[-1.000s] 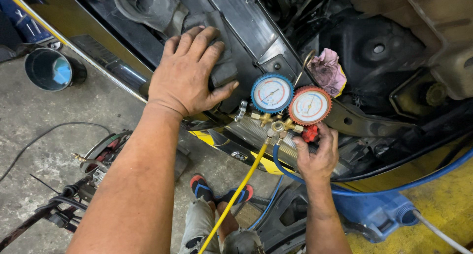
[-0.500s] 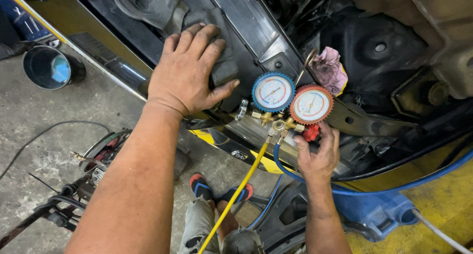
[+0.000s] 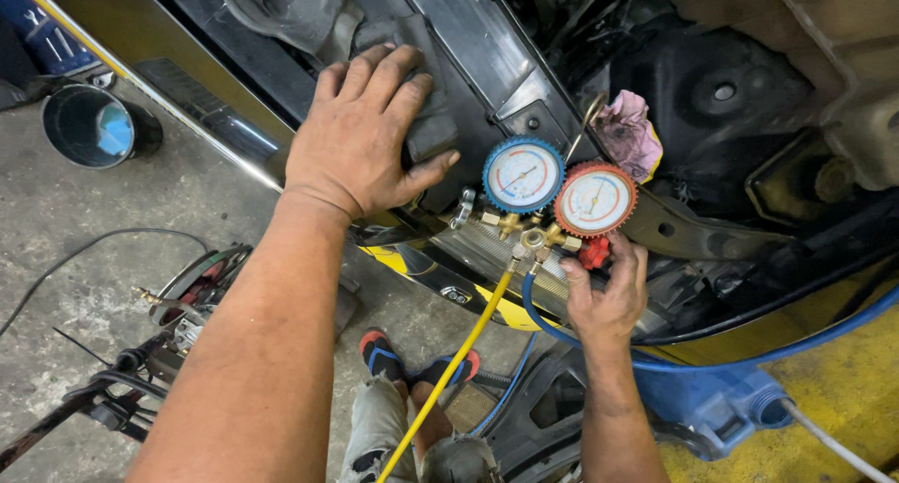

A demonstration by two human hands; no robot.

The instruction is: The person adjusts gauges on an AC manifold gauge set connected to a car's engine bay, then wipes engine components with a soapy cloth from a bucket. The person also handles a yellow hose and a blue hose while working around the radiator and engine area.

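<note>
Left hand (image 3: 361, 132) is laid flat, fingers spread, on black engine cover (image 3: 440, 118) | red valve knob (image 3: 593, 252) is pinched by right hand (image 3: 604, 296), at its 12 o'clock, beneath twin gauges (image 3: 557, 188).

two hands (image 3: 361, 136) are counted, two round gauges (image 3: 523, 175), two hoses (image 3: 449, 371) (one yellow, one blue), one red knob (image 3: 593, 252), one pink rag (image 3: 626, 132), one dark bucket (image 3: 94, 125) at upper left.
</note>
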